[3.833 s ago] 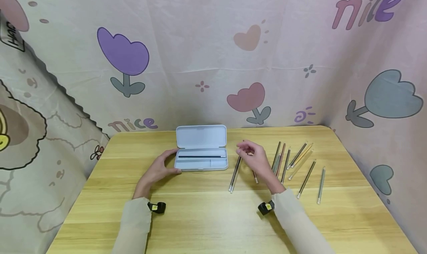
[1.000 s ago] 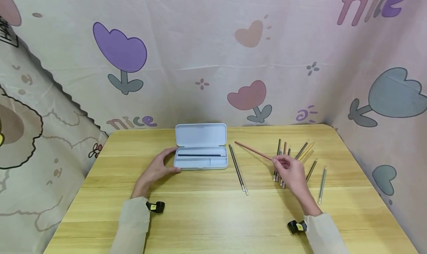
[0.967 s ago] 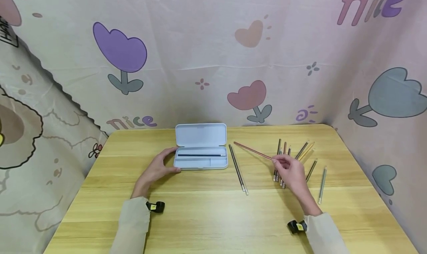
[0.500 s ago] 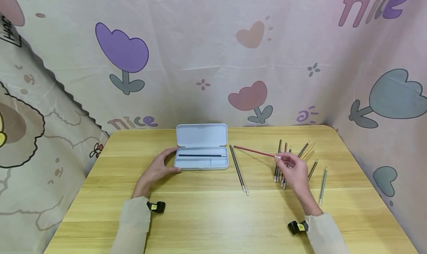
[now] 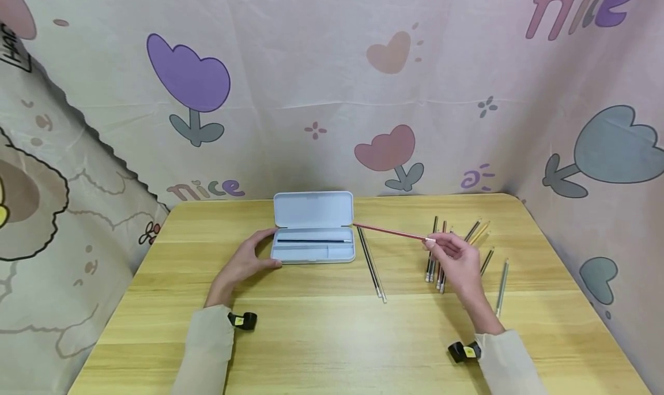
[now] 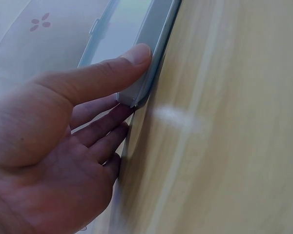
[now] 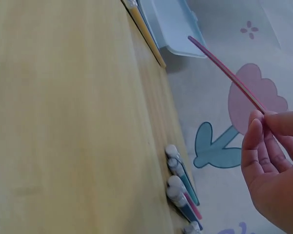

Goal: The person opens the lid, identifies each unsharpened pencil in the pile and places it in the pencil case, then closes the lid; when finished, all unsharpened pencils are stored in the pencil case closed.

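Observation:
My left hand (image 5: 246, 261) grips the left end of an open light-blue pencil case (image 5: 313, 209); in the left wrist view, the thumb (image 6: 115, 73) lies on its rim, with fingers at its end. One dark pencil (image 5: 311, 241) lies in the back compartment of the case. Over the table, my right hand (image 5: 459, 262) pinches a red pencil (image 5: 391, 231) close to its white eraser end. That pencil points left, its far end near the case's right hinge in the head view. The right wrist view shows the red pencil (image 7: 228, 74) between thumb and fingers.
Two pencils (image 5: 369, 262) lie side by side just right of the case. Farther right, several dark, red and yellow pencils (image 5: 479, 232) are scattered, some partly hidden by the right hand. A grey-green pencil (image 5: 502, 288) lies rightmost. A patterned cloth (image 5: 290, 95) hangs behind the table.
Since the earliest frame, my right hand has picked up the red pencil and moved right, and the two pencils beside the case have turned. Lately the red pencil's far end has shifted left toward the case.

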Tool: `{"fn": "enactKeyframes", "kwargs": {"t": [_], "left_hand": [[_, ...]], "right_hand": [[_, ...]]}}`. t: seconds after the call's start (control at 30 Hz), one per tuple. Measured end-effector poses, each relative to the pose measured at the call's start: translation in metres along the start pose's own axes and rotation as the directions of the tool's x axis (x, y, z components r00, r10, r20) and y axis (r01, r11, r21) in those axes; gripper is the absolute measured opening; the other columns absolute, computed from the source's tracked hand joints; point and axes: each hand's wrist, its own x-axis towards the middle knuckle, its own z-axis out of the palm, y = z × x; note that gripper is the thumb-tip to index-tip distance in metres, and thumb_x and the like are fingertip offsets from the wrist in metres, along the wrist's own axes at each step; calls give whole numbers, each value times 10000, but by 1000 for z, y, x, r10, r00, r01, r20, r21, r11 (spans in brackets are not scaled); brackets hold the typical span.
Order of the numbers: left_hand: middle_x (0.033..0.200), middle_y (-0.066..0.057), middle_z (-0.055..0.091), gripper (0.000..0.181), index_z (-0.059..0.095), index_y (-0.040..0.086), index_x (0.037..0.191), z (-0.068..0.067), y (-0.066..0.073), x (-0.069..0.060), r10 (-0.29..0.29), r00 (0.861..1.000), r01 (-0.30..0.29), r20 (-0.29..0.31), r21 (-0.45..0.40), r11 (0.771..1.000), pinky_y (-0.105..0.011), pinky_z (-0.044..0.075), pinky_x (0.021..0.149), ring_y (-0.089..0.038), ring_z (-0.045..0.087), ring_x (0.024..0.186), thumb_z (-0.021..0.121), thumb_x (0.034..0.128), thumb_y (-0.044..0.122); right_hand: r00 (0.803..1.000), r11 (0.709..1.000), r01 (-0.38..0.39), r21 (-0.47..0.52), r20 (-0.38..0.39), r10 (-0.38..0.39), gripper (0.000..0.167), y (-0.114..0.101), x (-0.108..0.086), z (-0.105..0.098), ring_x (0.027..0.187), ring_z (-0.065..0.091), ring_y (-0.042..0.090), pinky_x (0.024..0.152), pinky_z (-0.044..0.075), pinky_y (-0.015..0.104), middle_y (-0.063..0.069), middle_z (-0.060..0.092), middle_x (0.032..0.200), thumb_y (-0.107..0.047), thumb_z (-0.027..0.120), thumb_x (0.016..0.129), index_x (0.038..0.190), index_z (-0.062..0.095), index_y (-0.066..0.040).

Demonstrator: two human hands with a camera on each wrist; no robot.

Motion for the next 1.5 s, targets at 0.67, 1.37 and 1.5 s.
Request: {"fn": "enactKeyframes", "kwargs": {"t": [0.67,1.37,1.5], "left_hand": [[1598,-238,359,878,428,10,1533,0,1,1,2,1000,-1,7,-5,1000,-611,147,1235,-438,237,1506,890,792,98],[1602,-245,351,878,429,10,1532,0,-2,0,-2,1000,2,5,-10,1000,-615,136,1235,-444,228,1508,890,790,93],[1594,-262,354,867,427,-10,1526,0,3,-1,0,1000,0,-4,-10,1000,-631,142,1228,-460,233,1501,881,791,56]], "right_hand": [[996,1000,-21,21,90,19,226,-3,5,53,870,725,295,702,620,289,167,753,1003,-140,774,932,1097,750,13],[978,998,56,-14,202,-52,125,-6,35,137,828,675,245,660,538,164,154,755,957,-22,717,949,1047,769,37],[968,997,52,-64,248,-35,119,-6,36,145,833,651,196,689,579,222,134,746,967,-29,704,962,1050,772,14]]}}
